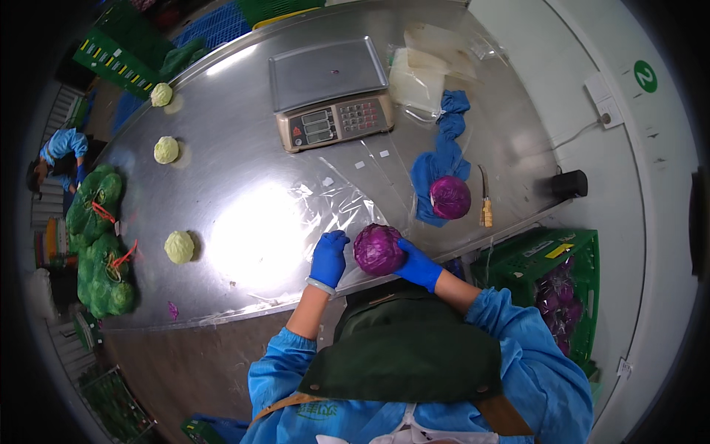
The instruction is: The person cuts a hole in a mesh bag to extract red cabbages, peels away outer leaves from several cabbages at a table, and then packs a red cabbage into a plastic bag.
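My right hand (417, 266), in a blue glove, holds a red cabbage (379, 250) at the table's front edge. Just left of that cabbage is my left hand (329, 258), also gloved, with its fingers curled; whether they pinch anything is unclear. Clear plastic film (349, 205) lies on the metal table right beyond my hands. A second red cabbage (450, 197) rests on a crumpled blue cloth (435, 166). Beside it lies a curved knife (486, 200) with a wooden handle.
A digital scale (335, 119) with a metal tray stands on the steel table (233, 127). Pale cabbages (179, 247) and green net sacks (105, 272) are at left. A green crate (582, 277) of wrapped red cabbages stands at right. Another person (64, 150) bends at far left.
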Available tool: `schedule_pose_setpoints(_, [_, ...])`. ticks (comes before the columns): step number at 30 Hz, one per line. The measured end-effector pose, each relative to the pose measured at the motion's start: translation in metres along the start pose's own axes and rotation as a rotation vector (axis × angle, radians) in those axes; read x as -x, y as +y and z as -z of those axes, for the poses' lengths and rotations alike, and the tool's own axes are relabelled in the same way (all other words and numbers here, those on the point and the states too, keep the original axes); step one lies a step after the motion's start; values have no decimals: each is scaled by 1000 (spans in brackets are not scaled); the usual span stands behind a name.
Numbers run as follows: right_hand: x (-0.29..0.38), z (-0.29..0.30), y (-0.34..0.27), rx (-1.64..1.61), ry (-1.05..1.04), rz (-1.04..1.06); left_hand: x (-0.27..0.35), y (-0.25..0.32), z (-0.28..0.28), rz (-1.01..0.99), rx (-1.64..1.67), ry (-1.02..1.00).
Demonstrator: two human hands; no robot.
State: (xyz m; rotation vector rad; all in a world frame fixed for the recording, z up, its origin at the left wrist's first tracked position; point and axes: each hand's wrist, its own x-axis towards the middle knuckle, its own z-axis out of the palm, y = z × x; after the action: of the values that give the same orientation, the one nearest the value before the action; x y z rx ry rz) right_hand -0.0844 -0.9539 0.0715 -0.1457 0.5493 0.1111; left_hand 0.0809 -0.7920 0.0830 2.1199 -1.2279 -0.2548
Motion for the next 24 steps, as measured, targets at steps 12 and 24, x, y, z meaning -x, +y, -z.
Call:
schedule_pose_setpoints(12, [-3, -25, 14, 366, 276, 161, 30, 62, 11, -28, 80, -153])
schedule_pose_setpoints(24, [-53, -54, 13, 2167, 503, 985, 34, 43, 36, 41, 115, -93])
